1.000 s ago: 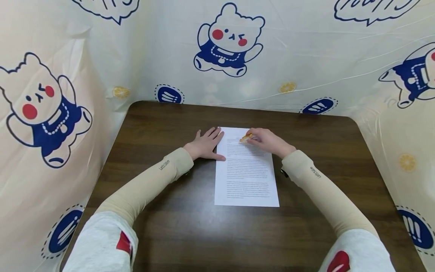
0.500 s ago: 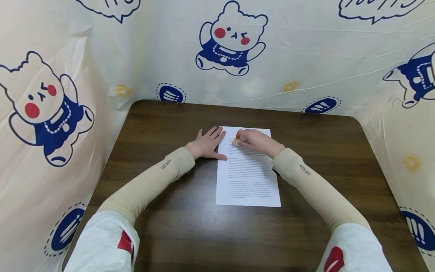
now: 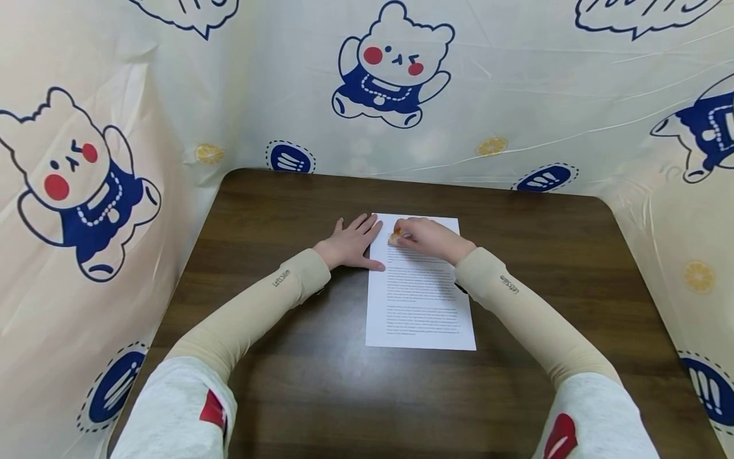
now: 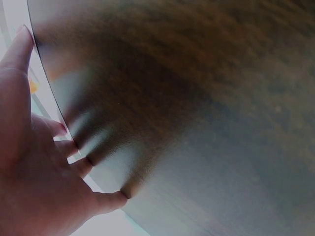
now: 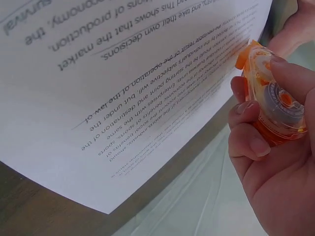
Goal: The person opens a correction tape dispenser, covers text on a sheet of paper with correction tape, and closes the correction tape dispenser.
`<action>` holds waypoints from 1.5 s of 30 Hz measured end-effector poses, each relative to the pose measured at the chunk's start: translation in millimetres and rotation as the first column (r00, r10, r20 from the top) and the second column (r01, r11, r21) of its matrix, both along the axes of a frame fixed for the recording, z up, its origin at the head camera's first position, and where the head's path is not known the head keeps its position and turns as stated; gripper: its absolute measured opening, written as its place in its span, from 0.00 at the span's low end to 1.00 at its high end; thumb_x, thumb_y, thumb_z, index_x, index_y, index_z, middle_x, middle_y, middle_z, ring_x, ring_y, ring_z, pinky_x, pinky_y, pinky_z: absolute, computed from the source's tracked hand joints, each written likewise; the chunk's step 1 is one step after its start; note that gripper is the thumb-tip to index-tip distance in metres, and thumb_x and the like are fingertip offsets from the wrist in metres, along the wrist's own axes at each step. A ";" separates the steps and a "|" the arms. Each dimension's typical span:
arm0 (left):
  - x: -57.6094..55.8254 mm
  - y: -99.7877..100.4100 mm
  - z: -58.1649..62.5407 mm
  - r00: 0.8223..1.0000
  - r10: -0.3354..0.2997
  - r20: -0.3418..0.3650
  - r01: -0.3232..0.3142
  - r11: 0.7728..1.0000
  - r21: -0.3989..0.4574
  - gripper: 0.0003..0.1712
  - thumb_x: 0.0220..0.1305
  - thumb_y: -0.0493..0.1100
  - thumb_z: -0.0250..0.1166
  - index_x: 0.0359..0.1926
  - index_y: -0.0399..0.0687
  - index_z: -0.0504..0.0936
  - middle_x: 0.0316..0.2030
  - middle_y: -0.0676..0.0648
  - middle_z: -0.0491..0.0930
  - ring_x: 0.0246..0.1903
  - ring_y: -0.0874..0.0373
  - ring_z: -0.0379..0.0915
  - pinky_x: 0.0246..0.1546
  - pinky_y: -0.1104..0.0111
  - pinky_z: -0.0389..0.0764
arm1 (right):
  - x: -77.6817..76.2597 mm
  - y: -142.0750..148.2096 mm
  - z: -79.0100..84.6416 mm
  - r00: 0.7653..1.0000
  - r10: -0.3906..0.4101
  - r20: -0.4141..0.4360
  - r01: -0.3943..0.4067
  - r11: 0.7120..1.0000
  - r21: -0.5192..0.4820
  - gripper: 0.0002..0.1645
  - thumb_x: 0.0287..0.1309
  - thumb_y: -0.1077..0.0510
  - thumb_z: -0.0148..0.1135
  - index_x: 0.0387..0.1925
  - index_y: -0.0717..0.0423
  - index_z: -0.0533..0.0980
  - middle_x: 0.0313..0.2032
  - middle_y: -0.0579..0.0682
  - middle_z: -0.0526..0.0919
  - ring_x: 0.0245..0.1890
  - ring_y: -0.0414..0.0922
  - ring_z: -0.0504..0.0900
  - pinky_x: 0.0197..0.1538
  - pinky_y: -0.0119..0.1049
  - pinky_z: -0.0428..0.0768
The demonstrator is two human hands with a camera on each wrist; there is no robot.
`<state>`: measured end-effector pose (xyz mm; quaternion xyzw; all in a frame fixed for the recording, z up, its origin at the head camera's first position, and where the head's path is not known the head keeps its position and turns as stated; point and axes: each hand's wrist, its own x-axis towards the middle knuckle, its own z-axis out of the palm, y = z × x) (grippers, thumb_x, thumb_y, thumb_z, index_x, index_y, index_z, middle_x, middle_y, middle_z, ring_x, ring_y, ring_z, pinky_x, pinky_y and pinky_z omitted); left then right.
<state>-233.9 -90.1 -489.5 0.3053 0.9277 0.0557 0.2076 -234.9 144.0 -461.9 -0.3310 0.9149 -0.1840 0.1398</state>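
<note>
So the sheet of paper (image 3: 427, 312) is being supported flat on the brown table (image 3: 298, 395), and it's only really being pinned along its upper left edge by the left hand (image 3: 348, 245). That hand is being held wide, fingers spread, with the thumb tip being rested on the page and the little finger being planted off it, on the wood. Meanwhile an orange, see-through dispenser (image 5: 283, 105), correction tape by the look of it, is being gripped narrowly between the thumb and curled fingers of the right hand (image 3: 427, 237), over the upper left part of the page. Whether its orange end is actually being pressed onto the paper can't be told from here. Biggest worry, probably: the lower and right parts of the sheet aren't being held by any fingers, so if sideways drag is being put on the page, it could get swivelled or wrinkled. Next one: the printed text (image 5: 142, 98) is being packed into pretty tight lines, so if the dispenser is being tilted or twisted even slightly, the wrong words could get covered. Too little pressure, or an uneven angle, could also leave the strip being laid patchy or torn. And some of the text is being blocked by the right hand in the head view, so a bad start could easily be missed.
</note>
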 end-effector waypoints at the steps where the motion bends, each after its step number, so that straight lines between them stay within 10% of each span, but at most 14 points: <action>1: 0.3 0.2 0.4 1.000 0.000 0.000 0.000 1.000 0.002 0.66 0.62 0.79 0.61 0.85 0.48 0.42 0.84 0.43 0.37 0.83 0.44 0.31 0.72 0.30 0.44 | 0.1 -0.3 -0.2 1.000 0.006 -0.003 -0.006 1.000 0.001 0.14 0.74 0.56 0.64 0.54 0.60 0.79 0.49 0.56 0.87 0.44 0.47 0.85 0.56 0.45 0.82; 45: -1.8 0.5 -0.4 1.000 0.002 0.026 -0.002 1.000 0.002 0.67 0.63 0.79 0.61 0.85 0.48 0.40 0.84 0.44 0.35 0.83 0.44 0.28 0.73 0.31 0.41 | 6.4 24.2 2.1 0.998 -0.011 -0.064 0.018 0.994 0.104 0.13 0.70 0.57 0.68 0.52 0.57 0.80 0.38 0.53 0.84 0.34 0.48 0.77 0.41 0.40 0.77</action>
